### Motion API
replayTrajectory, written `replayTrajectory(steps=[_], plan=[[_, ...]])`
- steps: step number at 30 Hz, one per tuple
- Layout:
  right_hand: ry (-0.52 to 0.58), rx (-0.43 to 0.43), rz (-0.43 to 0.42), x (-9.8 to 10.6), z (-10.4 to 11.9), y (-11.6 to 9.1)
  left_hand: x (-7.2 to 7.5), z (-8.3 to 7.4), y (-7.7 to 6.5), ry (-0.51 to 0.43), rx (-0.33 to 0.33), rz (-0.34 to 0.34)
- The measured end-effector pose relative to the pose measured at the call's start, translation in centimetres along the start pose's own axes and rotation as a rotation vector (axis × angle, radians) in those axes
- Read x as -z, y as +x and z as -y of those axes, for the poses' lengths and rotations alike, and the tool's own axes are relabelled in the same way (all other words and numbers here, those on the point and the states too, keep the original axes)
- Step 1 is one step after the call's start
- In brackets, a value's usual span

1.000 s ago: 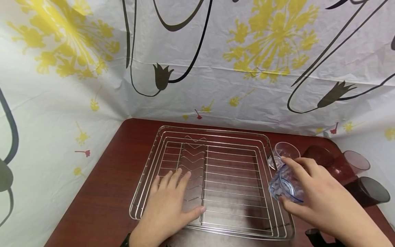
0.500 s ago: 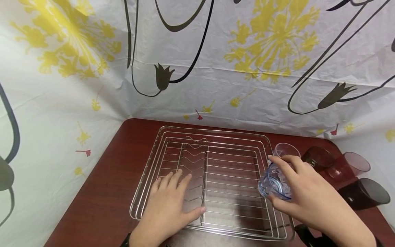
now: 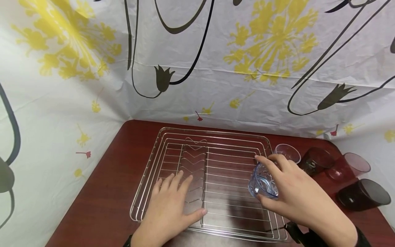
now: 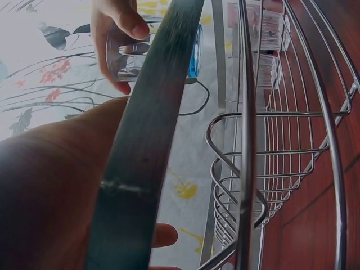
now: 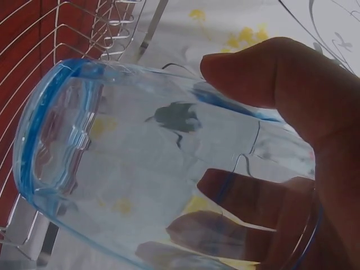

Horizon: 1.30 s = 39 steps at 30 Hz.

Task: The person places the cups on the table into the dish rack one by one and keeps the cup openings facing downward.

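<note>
My right hand (image 3: 296, 195) holds a clear, blue-tinted glass tumbler (image 3: 260, 181), thumb on one side and fingers on the other. The tumbler is tilted above the right part of a metal wire dish rack (image 3: 213, 131). In the right wrist view the tumbler (image 5: 140, 163) has a thick blue base pointing toward the rack wires, and the fingers show through its wall. My left hand (image 3: 168, 209) lies spread at the rack's left front, over the row of zigzag dividers (image 3: 192, 159). Whether it touches the wires I cannot tell.
Right of the rack stand a clear glass (image 3: 287, 152), a brown glass (image 3: 316, 161), a pink glass (image 3: 348, 166) and a tilted-looking dark glass (image 3: 359, 195). The dark red table (image 3: 102, 192) ends at a patterned sheet (image 3: 197, 96) hung behind and beside it.
My right hand has carried the blue tumbler leftward, from the rack's right edge to above its wires. The left hand has hardly moved.
</note>
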State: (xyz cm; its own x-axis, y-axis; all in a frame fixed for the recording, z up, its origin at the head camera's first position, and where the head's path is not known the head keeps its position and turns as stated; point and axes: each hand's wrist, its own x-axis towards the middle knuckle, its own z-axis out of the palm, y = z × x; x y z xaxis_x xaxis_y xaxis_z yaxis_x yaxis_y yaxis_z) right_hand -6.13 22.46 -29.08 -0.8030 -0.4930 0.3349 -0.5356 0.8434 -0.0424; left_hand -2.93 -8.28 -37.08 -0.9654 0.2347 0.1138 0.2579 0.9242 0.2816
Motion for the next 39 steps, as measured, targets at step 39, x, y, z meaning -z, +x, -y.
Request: replayTrajectory(steps=[39], plan=[[0.008, 0.091, 0.064, -1.0, 3.7, 1.5, 0.0, -0.9, 0.2, -0.016, -0.027, -0.001]])
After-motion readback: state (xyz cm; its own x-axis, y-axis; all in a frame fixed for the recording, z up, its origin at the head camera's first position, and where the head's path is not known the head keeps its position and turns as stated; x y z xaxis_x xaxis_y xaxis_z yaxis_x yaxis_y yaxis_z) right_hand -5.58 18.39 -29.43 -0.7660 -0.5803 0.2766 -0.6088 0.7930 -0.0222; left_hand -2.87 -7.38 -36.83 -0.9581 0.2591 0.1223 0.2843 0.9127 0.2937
